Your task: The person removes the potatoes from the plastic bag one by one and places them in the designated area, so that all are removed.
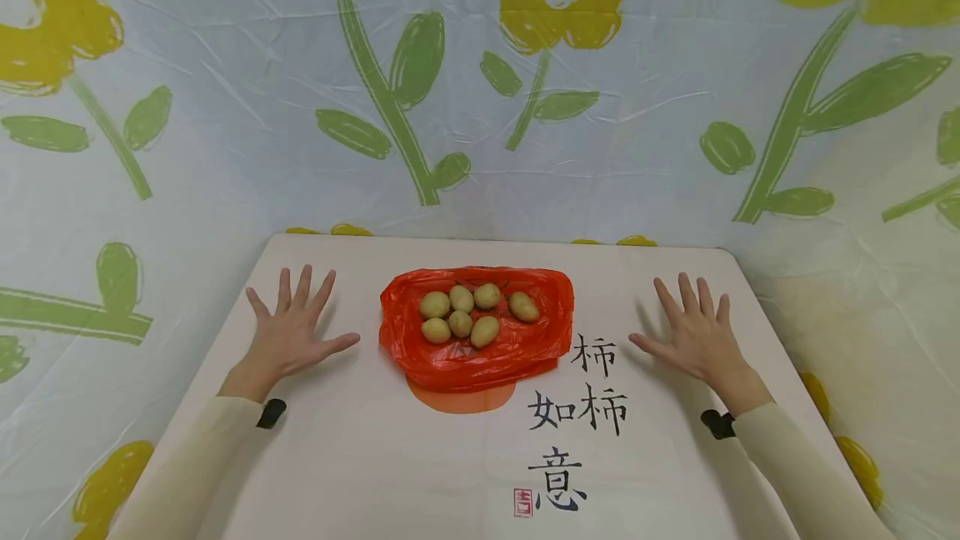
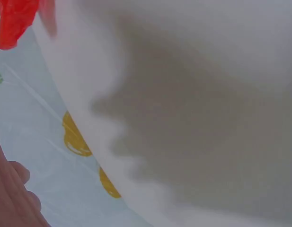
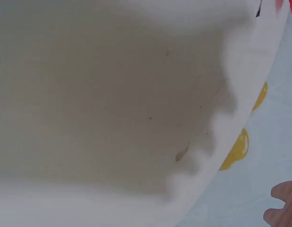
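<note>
In the head view a tray-shaped container wrapped in a red plastic bag [image 1: 480, 367] sits at the middle of the table. Several small potatoes [image 1: 484, 332] lie in it, most grouped at its left and centre. To its left is my left hand [image 1: 288, 338], palm down, fingers spread, holding nothing. My right hand [image 1: 699, 340] is spread the same way on the other side, beyond the black lettering. Each wrist view catches only part of a hand at a lower corner, with the hand's shadow on the tabletop.
The pale table [image 1: 360, 473] bears black brush characters [image 1: 557, 473], a small red seal [image 1: 522, 502] and an orange printed shape [image 1: 465, 400] partly under the red bag. A flower-patterned cloth [image 1: 615, 173] hangs behind and at both sides.
</note>
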`<act>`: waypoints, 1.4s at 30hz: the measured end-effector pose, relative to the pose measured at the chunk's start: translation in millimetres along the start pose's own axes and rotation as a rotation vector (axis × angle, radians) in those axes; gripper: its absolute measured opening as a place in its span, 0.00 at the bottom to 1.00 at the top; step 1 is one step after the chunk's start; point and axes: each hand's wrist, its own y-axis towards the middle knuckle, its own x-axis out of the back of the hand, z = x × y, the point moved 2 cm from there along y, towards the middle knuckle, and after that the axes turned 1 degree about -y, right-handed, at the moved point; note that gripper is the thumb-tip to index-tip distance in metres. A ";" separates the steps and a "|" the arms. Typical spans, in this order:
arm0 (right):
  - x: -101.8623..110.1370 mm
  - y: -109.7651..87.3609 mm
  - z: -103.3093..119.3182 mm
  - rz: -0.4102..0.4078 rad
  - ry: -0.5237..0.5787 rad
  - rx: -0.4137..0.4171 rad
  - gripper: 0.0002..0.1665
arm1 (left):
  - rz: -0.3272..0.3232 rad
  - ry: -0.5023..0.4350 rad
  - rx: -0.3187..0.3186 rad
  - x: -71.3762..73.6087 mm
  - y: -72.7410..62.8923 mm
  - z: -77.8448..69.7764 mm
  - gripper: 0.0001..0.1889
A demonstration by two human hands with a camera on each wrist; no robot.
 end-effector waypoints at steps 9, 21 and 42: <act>4.2 6.3 12.4 0.037 0.063 -0.014 0.64 | 0.026 -0.171 0.057 -8.6 -1.7 -19.6 0.63; 7.5 11.1 27.2 0.021 0.091 0.012 0.62 | 0.073 -0.515 0.076 -29.2 -0.8 -68.9 0.61; 30.1 30.0 66.8 -0.001 0.191 0.048 0.61 | -0.005 -0.845 -0.097 -56.4 22.9 -105.8 0.62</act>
